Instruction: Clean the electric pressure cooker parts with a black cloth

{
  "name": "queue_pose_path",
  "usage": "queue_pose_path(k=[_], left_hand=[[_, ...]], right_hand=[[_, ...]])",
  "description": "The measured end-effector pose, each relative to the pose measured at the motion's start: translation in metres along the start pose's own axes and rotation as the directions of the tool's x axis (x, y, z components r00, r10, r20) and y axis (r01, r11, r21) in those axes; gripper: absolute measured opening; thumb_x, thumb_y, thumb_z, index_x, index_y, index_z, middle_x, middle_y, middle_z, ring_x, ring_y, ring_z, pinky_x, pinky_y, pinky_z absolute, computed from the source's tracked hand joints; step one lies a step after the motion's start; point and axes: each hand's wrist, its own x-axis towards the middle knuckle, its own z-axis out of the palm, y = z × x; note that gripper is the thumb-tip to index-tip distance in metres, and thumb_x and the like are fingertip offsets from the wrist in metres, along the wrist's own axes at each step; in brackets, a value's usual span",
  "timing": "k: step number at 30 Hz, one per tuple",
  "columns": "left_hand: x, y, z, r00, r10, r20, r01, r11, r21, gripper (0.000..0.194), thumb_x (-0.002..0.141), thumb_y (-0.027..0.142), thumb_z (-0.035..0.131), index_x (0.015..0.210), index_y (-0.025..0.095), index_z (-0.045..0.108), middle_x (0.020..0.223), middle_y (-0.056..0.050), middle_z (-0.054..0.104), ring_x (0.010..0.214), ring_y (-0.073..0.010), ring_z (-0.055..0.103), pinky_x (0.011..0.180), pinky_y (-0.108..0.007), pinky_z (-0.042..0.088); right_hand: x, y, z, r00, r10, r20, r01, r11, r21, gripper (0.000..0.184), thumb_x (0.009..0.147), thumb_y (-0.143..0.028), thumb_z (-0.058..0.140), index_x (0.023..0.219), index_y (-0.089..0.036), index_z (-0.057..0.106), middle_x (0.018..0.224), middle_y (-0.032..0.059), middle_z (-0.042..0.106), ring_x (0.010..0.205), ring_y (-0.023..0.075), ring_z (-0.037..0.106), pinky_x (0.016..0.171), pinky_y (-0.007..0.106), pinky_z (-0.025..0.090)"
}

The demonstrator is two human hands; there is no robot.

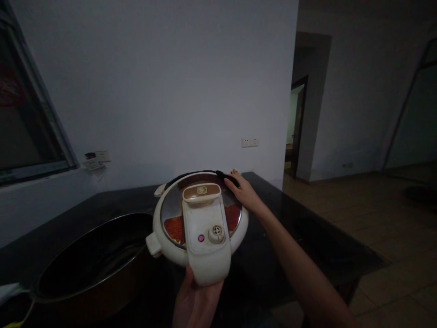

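A cream electric pressure cooker lid (208, 246) is tilted up toward me in the middle of the head view. It has a brown-topped handle (201, 193), a round steam valve (216, 234) and a small pink button. My left hand (198, 300) supports its near end from below, fingers partly hidden underneath. At the far right rim, my right hand (241, 189) grips the edge, with a dark piece (229, 178) by its fingers that I cannot make out clearly. A black band shows along the far rim. The lid's underside is hidden.
Left of the lid, a large dark pan (95, 255) stands on the black countertop (123, 196). Behind is a pale wall with a double socket (250, 142). A window (30, 100) is at the left, and a doorway (296, 127) and tiled floor lie to the right.
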Motion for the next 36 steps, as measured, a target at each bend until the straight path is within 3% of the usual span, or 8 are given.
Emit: queue_pose_path(k=[3,6,11,18,24,27,31,36], left_hand=[[0.003,-0.001,0.003,1.0,0.01,0.014,-0.01,1.0,0.012,0.045,0.1,0.033,0.026,0.138,0.024,0.048,0.147,0.0,0.041,0.138,-0.0148,0.035,0.119,-0.032,0.006],[0.003,-0.001,0.004,1.0,0.014,0.024,-0.015,1.0,0.02,0.044,0.1,0.033,0.027,0.137,0.025,0.049,0.147,0.0,0.042,0.139,-0.0146,0.034,0.119,-0.033,0.005],[0.003,-0.002,0.004,1.0,0.017,0.013,-0.017,1.0,0.011,0.045,0.1,0.033,0.026,0.139,0.024,0.046,0.149,0.0,0.038,0.14,-0.0157,0.031,0.119,-0.034,0.004],[-0.001,-0.002,-0.006,0.998,0.034,-0.057,-0.035,0.999,-0.008,0.048,0.1,0.035,0.024,0.146,0.028,0.032,0.15,-0.001,0.036,0.141,-0.0149,0.028,0.119,-0.037,0.003],[-0.001,-0.004,-0.004,0.998,0.04,-0.049,-0.039,0.999,0.026,0.049,0.1,0.04,0.023,0.14,0.022,0.045,0.147,-0.005,0.042,0.139,-0.017,0.035,0.119,-0.035,0.01],[0.002,-0.004,0.001,0.999,0.045,-0.027,-0.044,0.999,0.028,0.047,0.1,0.035,0.024,0.139,0.023,0.047,0.148,-0.004,0.04,0.139,-0.016,0.034,0.119,-0.033,0.007],[0.005,-0.002,0.005,0.999,0.032,-0.013,-0.032,0.999,0.019,0.045,0.1,0.032,0.026,0.139,0.022,0.046,0.149,-0.003,0.038,0.14,-0.015,0.032,0.119,-0.032,0.002],[0.003,0.001,0.004,1.0,-0.007,0.01,0.007,0.999,0.036,0.045,0.1,0.034,0.028,0.138,0.02,0.047,0.148,-0.004,0.039,0.14,-0.0149,0.031,0.119,-0.033,0.0]], right_hand=[[0.011,-0.001,0.001,0.998,-0.023,0.053,0.023,1.0,-0.002,0.043,0.088,-0.05,0.052,0.118,-0.02,0.063,0.133,0.0123,0.058,0.129,0.0254,0.05,0.109,0.047,0.034],[0.0,-0.007,-0.001,0.996,-0.04,0.078,0.04,0.999,0.002,0.04,0.093,-0.044,0.045,0.124,-0.024,0.06,0.139,0.0091,0.053,0.132,0.021,0.046,0.112,0.046,0.031],[-0.04,-0.032,-0.002,0.994,-0.092,0.058,0.099,0.987,-0.129,0.043,0.095,-0.043,0.04,0.13,-0.023,0.056,0.143,0.0071,0.049,0.139,0.0208,0.036,0.116,0.051,0.023],[-0.114,-0.073,0.023,0.99,-0.136,-0.02,0.122,0.937,-0.326,0.044,0.098,-0.031,0.037,0.142,-0.024,0.041,0.145,0.0055,0.046,0.139,0.0207,0.035,0.115,0.054,0.027],[-0.162,-0.083,0.034,0.993,-0.103,-0.062,0.077,0.941,-0.329,0.054,0.098,-0.023,0.038,0.148,-0.031,0.023,0.151,0.0022,0.037,0.142,0.0198,0.028,0.113,0.054,0.031],[-0.152,-0.079,0.03,0.995,-0.098,-0.035,0.082,0.943,-0.322,0.05,0.098,-0.026,0.037,0.147,-0.03,0.027,0.15,0.0017,0.039,0.142,0.0194,0.028,0.114,0.056,0.027],[-0.109,-0.072,0.02,0.995,-0.099,0.027,0.102,0.924,-0.37,0.046,0.098,-0.031,0.037,0.143,-0.022,0.039,0.147,0.0056,0.043,0.141,0.0216,0.032,0.116,0.056,0.022],[-0.055,-0.068,0.009,0.969,-0.111,0.221,0.199,0.882,-0.428,0.046,0.094,-0.024,0.043,0.139,-0.019,0.045,0.147,0.0083,0.042,0.14,0.0232,0.033,0.117,0.052,0.023]])
